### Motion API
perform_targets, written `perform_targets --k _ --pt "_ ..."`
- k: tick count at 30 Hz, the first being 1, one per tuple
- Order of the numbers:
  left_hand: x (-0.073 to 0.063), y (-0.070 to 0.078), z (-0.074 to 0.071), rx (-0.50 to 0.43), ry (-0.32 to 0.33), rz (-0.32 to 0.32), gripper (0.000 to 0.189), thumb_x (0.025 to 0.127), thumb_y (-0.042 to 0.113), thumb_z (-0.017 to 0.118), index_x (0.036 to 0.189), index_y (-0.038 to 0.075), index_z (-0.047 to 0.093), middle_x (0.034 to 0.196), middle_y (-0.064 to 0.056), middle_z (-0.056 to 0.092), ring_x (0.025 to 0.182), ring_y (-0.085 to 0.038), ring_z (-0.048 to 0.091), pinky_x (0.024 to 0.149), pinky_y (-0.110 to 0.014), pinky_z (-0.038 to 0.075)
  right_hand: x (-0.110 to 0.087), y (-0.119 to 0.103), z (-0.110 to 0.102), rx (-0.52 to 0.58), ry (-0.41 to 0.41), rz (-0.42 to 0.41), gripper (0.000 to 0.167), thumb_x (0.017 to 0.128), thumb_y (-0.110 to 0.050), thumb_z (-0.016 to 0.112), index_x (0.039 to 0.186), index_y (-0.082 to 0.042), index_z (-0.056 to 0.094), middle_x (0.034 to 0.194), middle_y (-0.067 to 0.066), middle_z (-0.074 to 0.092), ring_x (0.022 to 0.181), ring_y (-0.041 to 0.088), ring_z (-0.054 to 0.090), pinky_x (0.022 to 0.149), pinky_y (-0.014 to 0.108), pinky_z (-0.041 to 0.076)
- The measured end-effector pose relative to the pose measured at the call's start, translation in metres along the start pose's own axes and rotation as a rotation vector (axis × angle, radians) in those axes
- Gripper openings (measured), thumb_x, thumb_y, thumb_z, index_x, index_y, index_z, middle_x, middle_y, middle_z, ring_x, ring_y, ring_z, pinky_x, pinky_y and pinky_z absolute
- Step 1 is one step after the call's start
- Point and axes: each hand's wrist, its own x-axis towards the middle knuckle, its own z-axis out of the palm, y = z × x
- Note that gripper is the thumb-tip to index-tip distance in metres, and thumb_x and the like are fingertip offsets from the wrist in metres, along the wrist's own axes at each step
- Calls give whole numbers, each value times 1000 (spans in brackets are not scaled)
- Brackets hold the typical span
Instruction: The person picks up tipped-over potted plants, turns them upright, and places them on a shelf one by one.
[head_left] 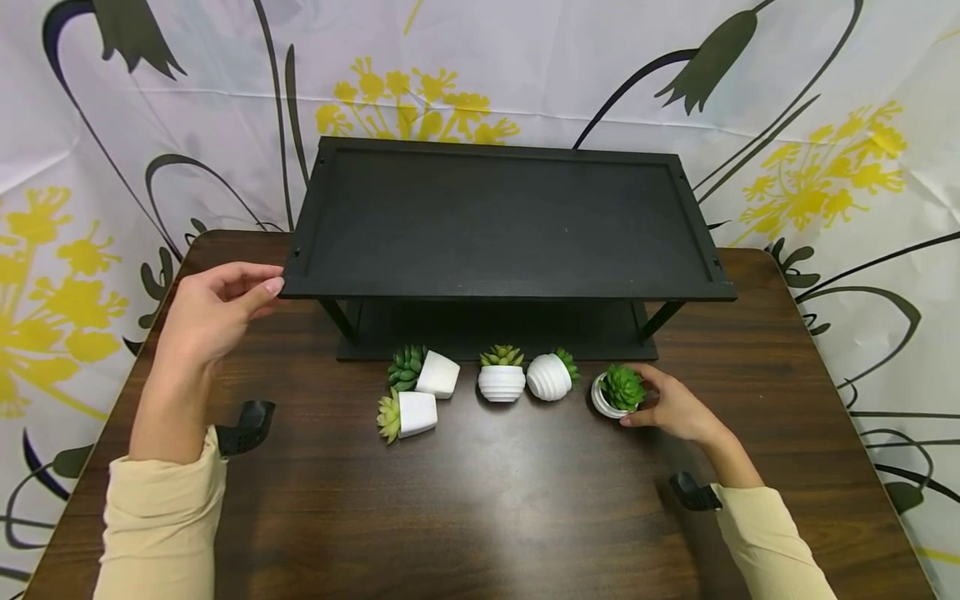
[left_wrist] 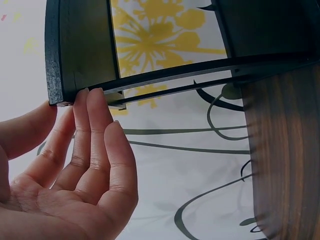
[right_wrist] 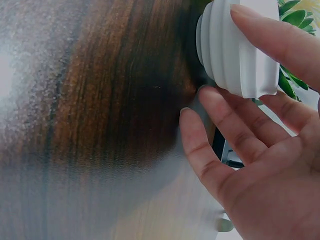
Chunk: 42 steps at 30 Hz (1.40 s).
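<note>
A black two-tier shelf [head_left: 495, 221] stands at the back of the brown table. My left hand [head_left: 217, 308] pinches the front left corner of its top board, thumb on one face and fingertips under the edge in the left wrist view. At the right, my right hand [head_left: 671, 404] holds a small green succulent [head_left: 622, 387] in a ribbed white pot [right_wrist: 235, 50], thumb on one side and fingers around the other. The pot is close over the table, slightly tilted.
In front of the shelf sit two ribbed white pots with succulents, one upright [head_left: 502, 382] and one tipped [head_left: 550, 377]. Left of them, two smooth white pots [head_left: 438, 374] with succulents lie on their sides. A floral curtain [head_left: 540, 75] hangs behind the table [head_left: 450, 517].
</note>
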Motion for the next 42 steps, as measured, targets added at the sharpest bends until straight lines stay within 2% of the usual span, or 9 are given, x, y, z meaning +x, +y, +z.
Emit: perform_targets --k 4,10,18,32,42 --pt "-1 1 0 39 9 -4 37 88 22 60 114 -4 58 76 21 55 68 5 58 65 -10 48 1 -1 -1 55 -21 -14 72 69 -5 79 130 2 42 119 18 48 99 31 50 68 29 51" --pt "-1 0 0 31 5 5 37 89 23 60 114 -4 58 79 18 57 68 5 58 65 -10 48 2 0 -2 32 -14 -25 70 69 -7 79 129 1 44 118 17 50 98 29 51 70 31 50" --pt "-1 1 -1 76 -8 -6 38 90 25 58 116 -1 58 80 16 56 68 7 57 65 -8 47 3 4 0 75 11 6 69 69 -8 79 128 0 45 117 17 49 96 28 51 69 31 51" --pt "0 2 -2 42 -19 0 36 90 21 59 116 -5 58 79 15 56 67 7 57 65 -9 47 -4 3 5 17 140 81 69 69 -12 80 128 -1 45 120 19 51 106 36 52 77 40 47" --pt "1 0 -2 -17 -32 -1 35 89 16 59 115 -8 56 84 11 59 69 5 57 64 -8 47 -11 -8 5 -7 218 120 68 69 -18 80 127 -2 47 110 17 55 96 30 54 69 34 46"
